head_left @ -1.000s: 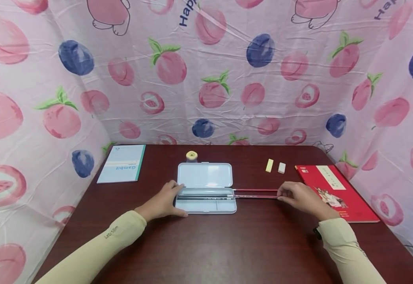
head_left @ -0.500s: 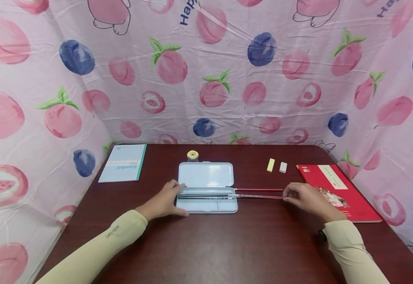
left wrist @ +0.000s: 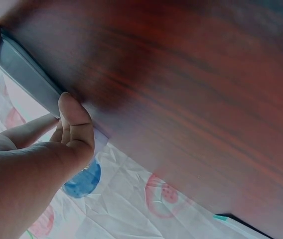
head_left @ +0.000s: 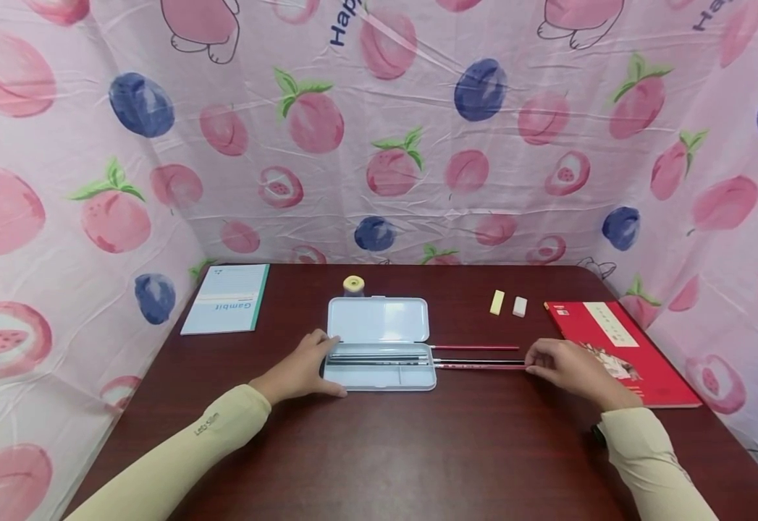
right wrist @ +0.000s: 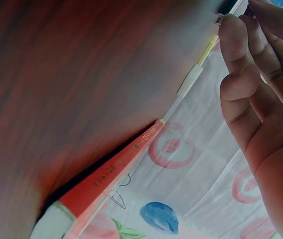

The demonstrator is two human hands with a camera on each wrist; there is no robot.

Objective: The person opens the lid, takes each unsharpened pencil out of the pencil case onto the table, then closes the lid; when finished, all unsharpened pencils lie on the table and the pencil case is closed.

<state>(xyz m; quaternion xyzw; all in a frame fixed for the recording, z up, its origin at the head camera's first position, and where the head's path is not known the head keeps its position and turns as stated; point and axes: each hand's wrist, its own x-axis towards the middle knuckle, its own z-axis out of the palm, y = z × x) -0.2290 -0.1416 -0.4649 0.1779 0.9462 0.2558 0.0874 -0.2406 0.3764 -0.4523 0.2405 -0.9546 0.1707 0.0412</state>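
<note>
A light-blue pencil case (head_left: 385,380) lies on the table with its lid (head_left: 379,320) raised at the back. My left hand (head_left: 300,367) holds its left end, thumb at the front corner and fingers at the back. Several dark pencils (head_left: 379,357) lie inside the case. My right hand (head_left: 557,365), right of the case, pinches the far ends of a dark pencil (head_left: 476,361) and a reddish pencil (head_left: 476,367), whose other ends reach the case's right rim. A red pencil (head_left: 476,348) lies just behind these two, apart from the fingers.
Behind the lid stands a yellow roll of tape (head_left: 353,285). A yellow block (head_left: 497,302) and a white eraser (head_left: 519,307) lie at the back right. The red book (head_left: 639,362) is beside my right hand; a blue notebook (head_left: 225,300) is at the back left.
My right hand has moved a little to the right, drawing the pencils along. The dark and reddish pencils now show side by side, slightly apart. My left hand stays on the case.
</note>
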